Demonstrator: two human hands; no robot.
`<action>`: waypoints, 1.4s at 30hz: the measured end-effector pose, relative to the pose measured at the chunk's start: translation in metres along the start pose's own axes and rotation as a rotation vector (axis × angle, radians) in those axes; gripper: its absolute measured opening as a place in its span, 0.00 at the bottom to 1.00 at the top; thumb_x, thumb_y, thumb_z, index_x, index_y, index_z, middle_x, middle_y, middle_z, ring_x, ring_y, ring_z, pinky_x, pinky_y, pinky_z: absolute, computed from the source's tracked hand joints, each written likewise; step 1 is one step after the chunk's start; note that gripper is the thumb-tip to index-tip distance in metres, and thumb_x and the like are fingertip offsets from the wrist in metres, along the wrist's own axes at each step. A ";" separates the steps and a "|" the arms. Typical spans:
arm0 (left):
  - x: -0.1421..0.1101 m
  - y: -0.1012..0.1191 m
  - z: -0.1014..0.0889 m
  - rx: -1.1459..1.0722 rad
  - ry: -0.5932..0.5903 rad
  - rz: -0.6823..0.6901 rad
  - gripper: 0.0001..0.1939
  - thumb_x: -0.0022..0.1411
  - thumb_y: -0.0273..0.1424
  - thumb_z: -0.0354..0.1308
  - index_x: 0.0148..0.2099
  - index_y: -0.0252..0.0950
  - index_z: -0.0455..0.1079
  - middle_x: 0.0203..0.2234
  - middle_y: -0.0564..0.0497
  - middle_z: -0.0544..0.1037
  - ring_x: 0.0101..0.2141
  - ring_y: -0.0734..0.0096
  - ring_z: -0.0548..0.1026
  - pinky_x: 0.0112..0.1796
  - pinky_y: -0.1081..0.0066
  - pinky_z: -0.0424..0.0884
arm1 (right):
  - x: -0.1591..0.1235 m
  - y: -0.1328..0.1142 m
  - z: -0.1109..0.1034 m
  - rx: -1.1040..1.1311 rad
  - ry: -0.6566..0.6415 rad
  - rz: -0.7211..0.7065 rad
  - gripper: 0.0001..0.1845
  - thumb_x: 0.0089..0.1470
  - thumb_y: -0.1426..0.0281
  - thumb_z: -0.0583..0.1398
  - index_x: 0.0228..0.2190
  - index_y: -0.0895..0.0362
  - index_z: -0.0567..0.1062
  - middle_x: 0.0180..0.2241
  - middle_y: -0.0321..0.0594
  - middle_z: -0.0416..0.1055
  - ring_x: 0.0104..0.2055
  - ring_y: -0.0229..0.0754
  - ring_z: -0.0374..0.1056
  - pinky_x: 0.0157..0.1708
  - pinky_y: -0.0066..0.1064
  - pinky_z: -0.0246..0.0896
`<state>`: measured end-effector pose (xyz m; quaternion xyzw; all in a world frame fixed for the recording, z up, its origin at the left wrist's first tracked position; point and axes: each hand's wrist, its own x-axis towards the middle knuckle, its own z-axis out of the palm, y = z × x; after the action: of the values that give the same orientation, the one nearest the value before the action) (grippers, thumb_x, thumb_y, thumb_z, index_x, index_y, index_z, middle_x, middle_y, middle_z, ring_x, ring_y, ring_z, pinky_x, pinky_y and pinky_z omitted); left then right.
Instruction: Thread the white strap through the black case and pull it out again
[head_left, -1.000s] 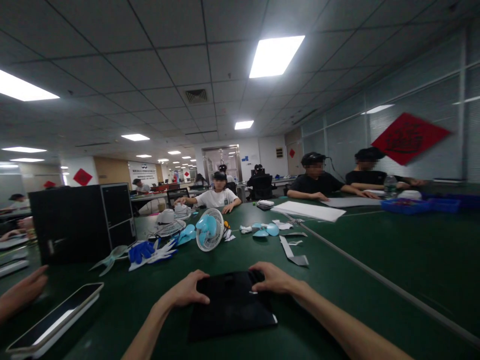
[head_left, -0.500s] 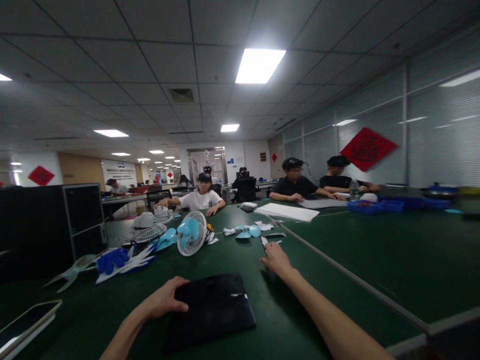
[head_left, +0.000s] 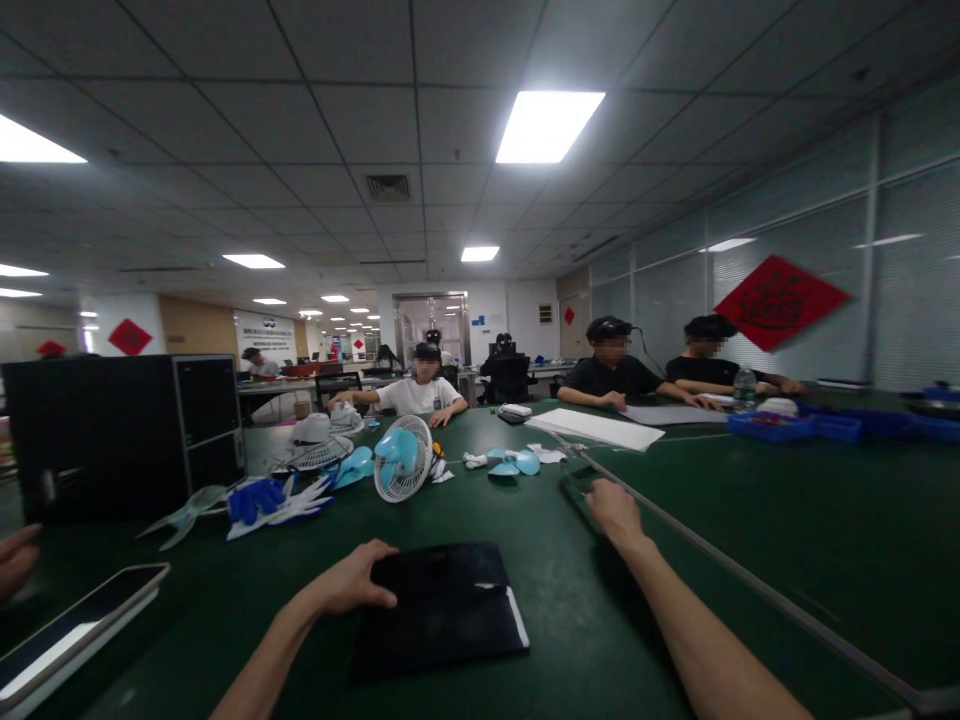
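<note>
A flat black pouch (head_left: 442,615) with a white edge lies on the green table (head_left: 750,510) in front of me. My left hand (head_left: 354,583) rests on its upper left corner, fingers curled over the edge. My right hand (head_left: 615,510) is stretched out to the right of the pouch, palm down, near a dark grey strip (head_left: 576,484). Its fingers point away from me, so I cannot tell whether they hold anything.
A small white fan with blue blades (head_left: 403,472) stands beyond the pouch, with blue and white gloves (head_left: 274,500), loose blue blades (head_left: 510,463) and white sheets (head_left: 596,428) around. A phone (head_left: 75,635) and another person's hand (head_left: 15,560) are at left, beside a black case (head_left: 120,435). People sit across the table.
My right hand let go of the pouch and reached forward and to the right. The left hand stayed on the pouch. The view swung slightly.
</note>
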<state>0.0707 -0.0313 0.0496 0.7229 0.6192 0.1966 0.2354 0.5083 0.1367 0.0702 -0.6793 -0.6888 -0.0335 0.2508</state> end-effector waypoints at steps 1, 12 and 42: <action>0.001 -0.002 0.001 -0.001 0.005 0.001 0.43 0.43 0.44 0.67 0.61 0.36 0.62 0.58 0.44 0.66 0.57 0.52 0.64 0.57 0.61 0.58 | 0.001 0.006 -0.008 0.020 0.055 0.010 0.16 0.56 0.72 0.51 0.34 0.62 0.78 0.37 0.58 0.77 0.40 0.53 0.74 0.36 0.35 0.62; 0.008 -0.011 0.003 -0.007 0.019 0.010 0.45 0.43 0.48 0.67 0.62 0.37 0.61 0.58 0.44 0.66 0.56 0.54 0.64 0.56 0.63 0.60 | -0.011 -0.038 -0.027 0.484 0.427 -0.180 0.23 0.56 0.63 0.49 0.43 0.61 0.76 0.41 0.50 0.77 0.40 0.48 0.71 0.41 0.34 0.62; -0.013 0.055 -0.019 -0.359 0.517 0.177 0.20 0.59 0.46 0.54 0.39 0.34 0.74 0.30 0.52 0.76 0.30 0.71 0.70 0.30 0.74 0.64 | -0.079 -0.113 -0.029 1.135 -0.551 -0.467 0.19 0.47 0.55 0.63 0.28 0.60 0.76 0.25 0.35 0.69 0.29 0.37 0.61 0.30 0.27 0.53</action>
<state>0.1018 -0.0494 0.0976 0.6471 0.5485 0.4993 0.1762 0.4051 0.0443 0.0975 -0.2589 -0.7674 0.4551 0.3701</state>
